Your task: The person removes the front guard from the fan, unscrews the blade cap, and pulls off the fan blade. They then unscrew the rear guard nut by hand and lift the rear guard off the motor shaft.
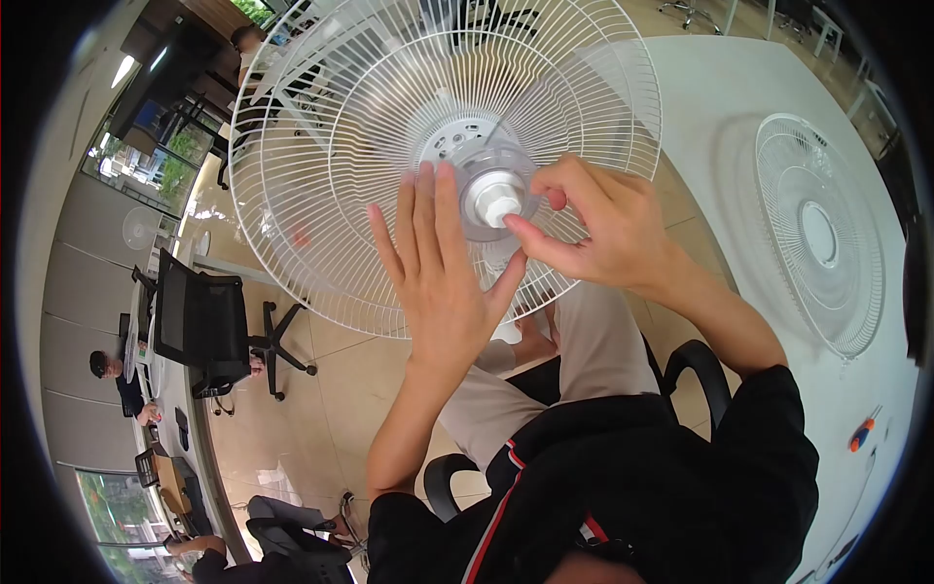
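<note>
A white wire fan grille [321, 195] stands upright before me, with clear fan blades [379, 97] in front of it. At the hub is a white cap [498, 200]. My left hand [433, 263] has its fingers spread flat over the blades, left of the cap, holding nothing. My right hand [598, 219] is at the cap's right side, thumb tip and curled forefinger by its edge. Thumb and forefinger are apart, with the cap close to both; whether they press on it is hard to tell.
On the white table [710, 88] at the right lie a second round grille [778, 195] and an orange-and-blue tool [860, 435]. A black office chair [199, 321] stands at the left. Other people [122, 384] sit at the far left desks.
</note>
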Tool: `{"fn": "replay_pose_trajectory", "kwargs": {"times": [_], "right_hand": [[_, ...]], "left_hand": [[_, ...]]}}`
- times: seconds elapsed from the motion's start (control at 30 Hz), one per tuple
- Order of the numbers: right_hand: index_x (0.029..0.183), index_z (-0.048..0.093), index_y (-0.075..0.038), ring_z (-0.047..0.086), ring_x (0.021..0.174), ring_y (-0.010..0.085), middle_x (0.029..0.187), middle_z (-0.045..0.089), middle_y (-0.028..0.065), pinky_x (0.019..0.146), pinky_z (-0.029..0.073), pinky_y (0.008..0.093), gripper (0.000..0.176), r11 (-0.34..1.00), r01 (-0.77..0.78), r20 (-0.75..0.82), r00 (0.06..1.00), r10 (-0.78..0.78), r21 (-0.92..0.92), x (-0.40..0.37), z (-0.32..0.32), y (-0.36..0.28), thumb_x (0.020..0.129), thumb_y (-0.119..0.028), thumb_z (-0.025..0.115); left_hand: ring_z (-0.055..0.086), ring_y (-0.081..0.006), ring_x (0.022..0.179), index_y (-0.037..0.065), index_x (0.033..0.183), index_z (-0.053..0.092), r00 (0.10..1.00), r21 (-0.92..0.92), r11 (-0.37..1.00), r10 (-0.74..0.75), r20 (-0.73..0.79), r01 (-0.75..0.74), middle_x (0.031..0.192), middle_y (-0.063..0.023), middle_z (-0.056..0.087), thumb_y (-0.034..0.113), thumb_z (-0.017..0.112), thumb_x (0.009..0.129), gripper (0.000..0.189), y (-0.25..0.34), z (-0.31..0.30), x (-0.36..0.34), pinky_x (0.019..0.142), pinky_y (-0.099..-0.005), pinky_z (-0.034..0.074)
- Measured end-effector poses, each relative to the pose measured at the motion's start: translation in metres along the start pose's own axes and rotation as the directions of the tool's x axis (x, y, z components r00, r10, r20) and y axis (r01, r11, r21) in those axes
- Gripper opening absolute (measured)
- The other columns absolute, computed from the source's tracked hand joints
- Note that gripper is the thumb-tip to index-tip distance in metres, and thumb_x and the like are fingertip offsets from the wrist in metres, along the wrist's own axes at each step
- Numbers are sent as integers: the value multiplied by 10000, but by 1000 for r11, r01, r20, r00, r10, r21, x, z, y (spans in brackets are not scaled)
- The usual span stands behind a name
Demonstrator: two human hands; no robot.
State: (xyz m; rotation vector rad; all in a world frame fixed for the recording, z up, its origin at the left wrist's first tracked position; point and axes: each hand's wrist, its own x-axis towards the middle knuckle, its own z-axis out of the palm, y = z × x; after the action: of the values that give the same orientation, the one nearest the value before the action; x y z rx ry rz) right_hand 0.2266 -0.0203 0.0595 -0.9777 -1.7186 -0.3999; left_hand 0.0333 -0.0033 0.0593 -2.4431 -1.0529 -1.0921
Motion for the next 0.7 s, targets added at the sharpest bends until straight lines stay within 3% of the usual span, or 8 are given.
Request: {"fn": "replay_pose_trajectory", "kwargs": {"times": [0.1, 0.2, 0.27, 0.33, 0.4, 0.5, 0.57, 0.7], "right_hand": [[873, 635, -79, 556, 506, 101, 641, 601, 21, 445, 407, 246, 258, 985, -162, 89, 984, 157, 54, -7, -11, -8, 799, -216, 840], [854, 642, -57, 516, 461, 94, 578, 575, 12, 437, 382, 240, 237, 915, -390, 298, 890, 345, 106, -14, -11, -17, 866, -243, 787], [863, 643, -34, 500, 430, 97, 564, 579, 23, 415, 359, 239, 307, 598, -733, 576, 654, 490, 324, 1, -14, -25, 926, -327, 713], [866, 642, -17, 480, 400, 99, 557, 582, 36, 390, 337, 239, 411, 233, -911, 786, 411, 462, 339, 13, -17, -28, 968, -416, 633], [863, 638, -6, 455, 370, 100, 559, 582, 49, 361, 315, 239, 527, -41, -969, 905, 212, 368, 243, 23, -18, -23, 993, -509, 549], [853, 626, -5, 400, 331, 107, 539, 559, 69, 325, 289, 235, 593, -321, -932, 968, 93, 233, 167, 26, -12, -16, 987, -567, 494], [860, 618, 3, 380, 337, 107, 543, 539, 62, 328, 275, 229, 594, -342, -921, 965, 107, 238, 187, 30, -9, -18, 958, -576, 525], [782, 571, -49, 372, 341, 90, 531, 512, 45, 317, 259, 224, 568, -324, -929, 960, 89, 265, 176, 35, -6, -16, 941, -593, 532]], "left_hand": [[417, -400, 1404, -35, 1519, 347, 1000, 0, 1000, -2, -27, 2, 1464, -220, 479, 310, 840, 771, 960, -3, -1, -13, 1194, -609, 195], [501, -389, 1299, -40, 1509, 374, 999, 1, 1000, -4, -42, 4, 1350, -229, 545, 291, 814, 805, 894, -6, -2, -22, 1161, -616, 256], [561, -368, 1206, -43, 1510, 376, 999, -54, 998, -17, -45, 15, 1243, -204, 597, 262, 821, 798, 893, -8, 1, -24, 1146, -607, 291], [592, -343, 1110, -46, 1507, 383, 998, -104, 994, -30, -56, 24, 1124, -169, 619, 238, 829, 788, 893, -9, 5, -25, 1130, -589, 325], [605, -320, 1022, -50, 1506, 388, 996, -147, 988, -59, -65, 49, 1036, -142, 628, 219, 833, 778, 895, -8, 6, -26, 1089, -554, 369], [595, -290, 923, -49, 1511, 394, 990, -199, 974, -122, -68, 106, 973, -117, 624, 198, 833, 763, 902, -4, 10, -26, 973, -474, 428], [581, -273, 886, -37, 1517, 400, 986, -233, 963, -154, -64, 135, 960, -107, 620, 189, 833, 751, 908, -2, 16, -27, 872, -420, 437], [558, -236, 891, -3, 1542, 387, 989, -236, 964, -136, -53, 120, 942, -78, 593, 196, 867, 702, 988, -4, 17, -25, 837, -384, 397]]}}
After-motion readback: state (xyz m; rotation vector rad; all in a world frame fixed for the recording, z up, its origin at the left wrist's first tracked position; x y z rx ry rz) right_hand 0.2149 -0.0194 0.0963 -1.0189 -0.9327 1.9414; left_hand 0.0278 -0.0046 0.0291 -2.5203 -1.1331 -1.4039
